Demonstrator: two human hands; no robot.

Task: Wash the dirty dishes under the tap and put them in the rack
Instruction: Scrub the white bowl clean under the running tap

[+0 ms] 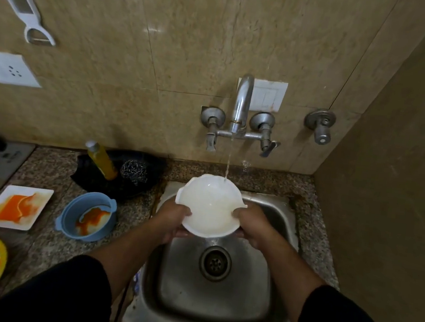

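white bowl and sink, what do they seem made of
The white bowl looks like glossy ceramic or melamine; its smooth wet sheen and scalloped rim leave that open. The sink looks like brushed stainless steel: grey metal with soft, dull reflections.

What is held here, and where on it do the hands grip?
A white bowl, held under the tap's stream by both hands: the left hand grips its left rim, the right hand its right rim.
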